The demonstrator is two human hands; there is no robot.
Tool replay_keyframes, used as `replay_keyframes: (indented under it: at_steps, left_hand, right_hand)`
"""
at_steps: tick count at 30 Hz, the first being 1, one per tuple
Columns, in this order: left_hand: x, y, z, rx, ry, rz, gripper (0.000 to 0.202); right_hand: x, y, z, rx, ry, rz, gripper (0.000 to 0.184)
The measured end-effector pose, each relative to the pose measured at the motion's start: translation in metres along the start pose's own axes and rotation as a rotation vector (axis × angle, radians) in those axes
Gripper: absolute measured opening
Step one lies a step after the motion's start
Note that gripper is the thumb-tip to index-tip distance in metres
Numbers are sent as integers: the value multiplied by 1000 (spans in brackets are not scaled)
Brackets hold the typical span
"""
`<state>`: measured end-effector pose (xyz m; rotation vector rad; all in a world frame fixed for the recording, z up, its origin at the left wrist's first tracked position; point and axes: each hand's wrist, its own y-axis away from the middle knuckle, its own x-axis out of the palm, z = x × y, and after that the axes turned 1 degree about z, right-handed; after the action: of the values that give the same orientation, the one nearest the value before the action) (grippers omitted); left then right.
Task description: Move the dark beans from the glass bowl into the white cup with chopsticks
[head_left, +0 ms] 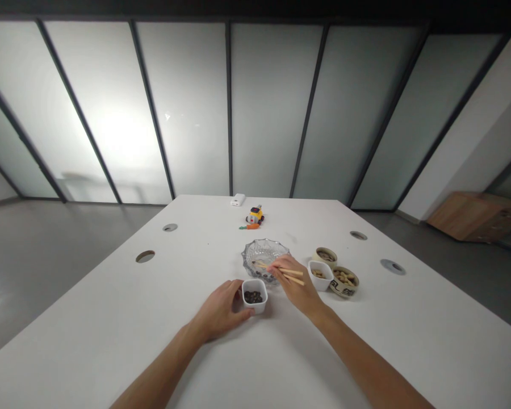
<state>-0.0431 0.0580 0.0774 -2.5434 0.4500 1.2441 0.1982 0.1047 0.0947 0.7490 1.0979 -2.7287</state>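
Note:
My left hand (222, 307) is closed around the side of a small white square bowl (259, 307), thumb in front and fingers at its left. Dark bean-like pieces (252, 297) lie inside the bowl. Just behind it sits a clear glass plate (266, 245) with a scalloped rim. My right hand (296, 284) grips a pair of wooden chopsticks (292, 275) above the plate's right side, their tips pointing left over the glass. A small dark bit shows at the tips; whether it is pinched I cannot tell. A few dark pieces lie at the plate's near edge, partly hidden by my right hand.
Right of my right hand stand a second white square bowl (325, 282) and a round tin (344, 289), both with tan pieces like peanuts, and another round container (325, 255). Farther back are an orange toy carrot (252, 226), a yellow toy vehicle (255, 215) and a white box (238, 199).

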Motion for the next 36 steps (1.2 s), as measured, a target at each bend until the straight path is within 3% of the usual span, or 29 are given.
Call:
replay_keyframes:
  at_steps: [10,21,29,36]
  left_hand:
    - [2,0,2,3,-8,7,27]
    - [-1,0,-2,-13,1,19,27]
    - [-1,-1,-2,-23,-3,22,27]
    - [0,-1,-1,-16,-3,13,29]
  right_hand:
    - [-2,3,-17,25,31,-32,37]
    - [-7,3,-19,18,53,-4,40]
    - [-7,5,-16,23,27,23,32]
    - [-11,0,-14,-22,21,-47,34]
